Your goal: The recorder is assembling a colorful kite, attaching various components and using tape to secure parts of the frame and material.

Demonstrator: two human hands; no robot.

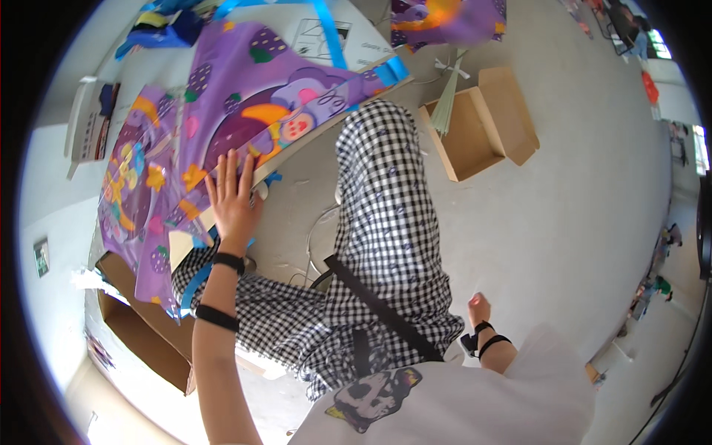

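Note:
My left hand (236, 200) lies flat with fingers spread on the edge of a glossy purple plastic sheet (233, 85). The sheet is printed with strawberries, stars and cartoon figures, and spreads over a board edged with blue tape (393, 70). A second purple printed sheet (137, 208) hangs loosely left of my hand, its lower end drooping toward the floor. Away from the sheets, my right hand (479, 308) is beside my right hip, fingers curled in; I see nothing in it.
An open cardboard box (463, 141) with a bundle of pale thin strips (446, 104) stands on the floor at right. Another brown box (141, 326) is at lower left. My checkered knee (382, 170) rises beside the board. Another purple printed piece (452, 22) lies at the far side.

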